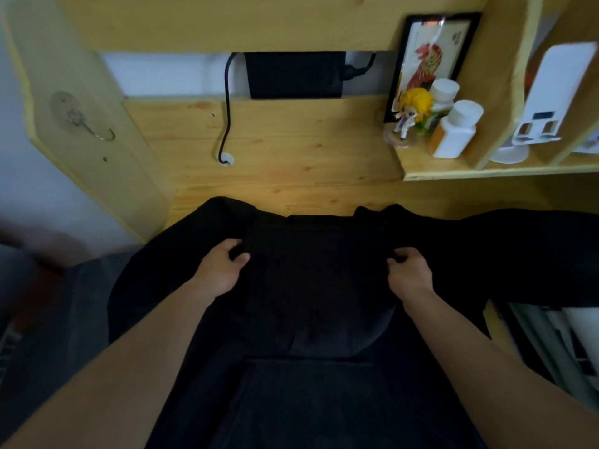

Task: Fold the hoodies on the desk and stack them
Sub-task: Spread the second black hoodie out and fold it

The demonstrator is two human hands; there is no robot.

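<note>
No writing I can read anywhere: the framed picture (428, 59) far beyond my right hand (410, 273) carries a red figure and some small marks too blurred to make out, and the white bottles (455, 131) beside it show only an orange patch. My left hand (223, 268) and my right hand each pinch a fold of the black hoodie (311, 286), fingers curled into the cloth, well apart from each other. The hoodie lies spread across the pale pine table (275, 150) right under my hands, its front pocket nearer me. Beyond my hands a black cable (227, 108) hangs down to the table; a small yellow-haired figurine (411, 111) stands on the shelf (486, 171).
</note>
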